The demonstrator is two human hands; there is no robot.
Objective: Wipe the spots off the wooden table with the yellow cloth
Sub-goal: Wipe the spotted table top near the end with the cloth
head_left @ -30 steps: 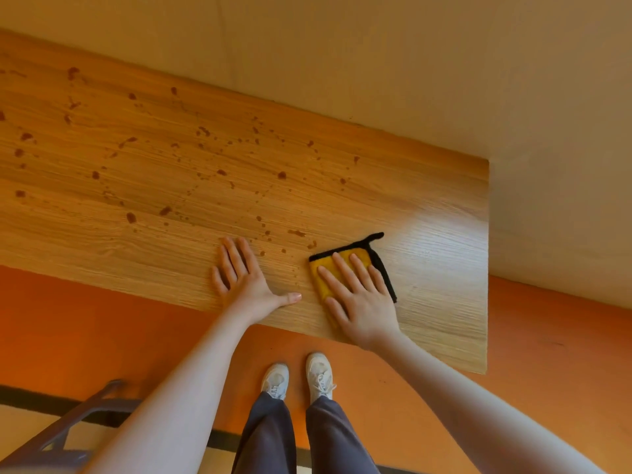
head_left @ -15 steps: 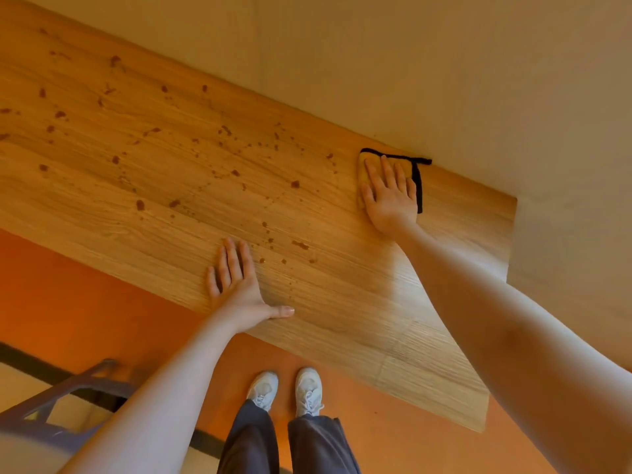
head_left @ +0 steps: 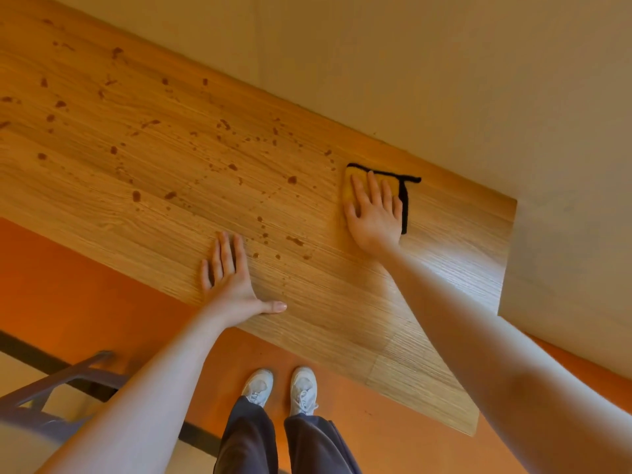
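Brown spots (head_left: 292, 179) are covering most of the wooden table (head_left: 427, 302); the right hand (head_left: 374, 213) is pressing the black-edged yellow cloth (head_left: 352, 186) flat-fingered, the left hand (head_left: 229, 278) resting open; right end looking clean.

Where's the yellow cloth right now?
In the head view, the yellow cloth lies flat under the right hand, near the table's far edge by the wall, right of the spots.

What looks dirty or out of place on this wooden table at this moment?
Dark brown spots are scattered over the wooden table, mostly to the left of the yellow cloth, which the right hand presses flat near the far edge. The left hand rests flat at the near edge.
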